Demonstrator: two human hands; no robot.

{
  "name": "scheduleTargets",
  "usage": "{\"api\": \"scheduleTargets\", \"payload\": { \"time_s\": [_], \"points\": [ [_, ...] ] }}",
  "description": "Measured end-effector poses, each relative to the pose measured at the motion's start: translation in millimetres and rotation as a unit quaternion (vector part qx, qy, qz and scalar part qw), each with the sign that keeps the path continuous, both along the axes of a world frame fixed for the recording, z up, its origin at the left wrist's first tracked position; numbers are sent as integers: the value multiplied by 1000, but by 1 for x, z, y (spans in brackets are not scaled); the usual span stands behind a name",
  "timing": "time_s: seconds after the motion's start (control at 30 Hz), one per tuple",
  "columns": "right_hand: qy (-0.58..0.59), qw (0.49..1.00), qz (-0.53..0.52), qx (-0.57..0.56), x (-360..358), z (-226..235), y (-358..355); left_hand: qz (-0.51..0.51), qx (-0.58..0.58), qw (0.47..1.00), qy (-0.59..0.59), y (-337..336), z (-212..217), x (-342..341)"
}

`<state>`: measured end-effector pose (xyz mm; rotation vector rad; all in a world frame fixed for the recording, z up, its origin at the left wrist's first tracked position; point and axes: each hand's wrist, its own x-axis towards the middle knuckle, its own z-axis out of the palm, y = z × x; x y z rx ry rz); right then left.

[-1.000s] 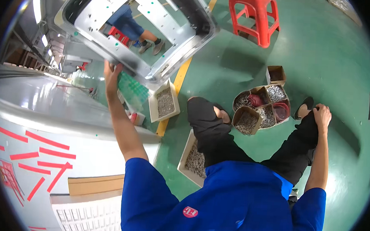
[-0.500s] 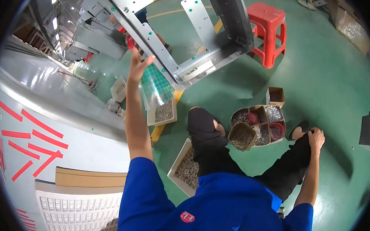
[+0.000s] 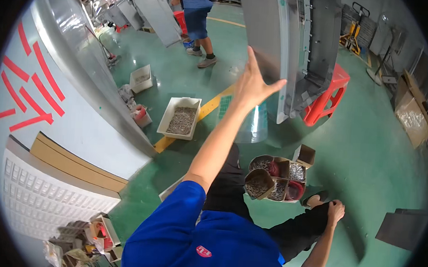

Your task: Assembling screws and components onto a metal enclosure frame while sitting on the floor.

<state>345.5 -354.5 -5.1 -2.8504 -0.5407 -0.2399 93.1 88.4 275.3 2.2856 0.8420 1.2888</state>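
Above the green floor (image 3: 378, 142), a tall grey sheet-metal panel (image 3: 286, 45) is steadied only by the left hand (image 3: 253, 85), fingers spread flat, gripping nothing; it could tip. The right hand (image 3: 335, 211) rests loosely on the foot.

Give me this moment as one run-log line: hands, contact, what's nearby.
left hand: open, raised against grey metal panel | right hand: resting on right knee, empty | nearby: cluster of screw boxes, white tray of screws, red stool

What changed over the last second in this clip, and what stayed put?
The left hand went from gripping the grey sheet-metal panel at its edge to lying open-fingered against it as the panel swung upright. The right hand stays on the foot, and the cluster of small cardboard boxes of screws is unmoved.
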Motion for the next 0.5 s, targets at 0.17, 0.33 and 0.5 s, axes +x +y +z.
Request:
{"api": "scheduleTargets", "payload": {
  "time_s": [0.17,0.33,0.5],
  "points": [
    [9,1000,13,3,2,-6,-8,-35,-25,999,-20,-33,-14,20],
    [53,998,-6,-23,5,-4,-5,-20,-39,993,109,-31,-71,28],
    [57,998,-15,-14,2,0,-2,-40,-57,990,120,-16,-106,24]
  ]
}}
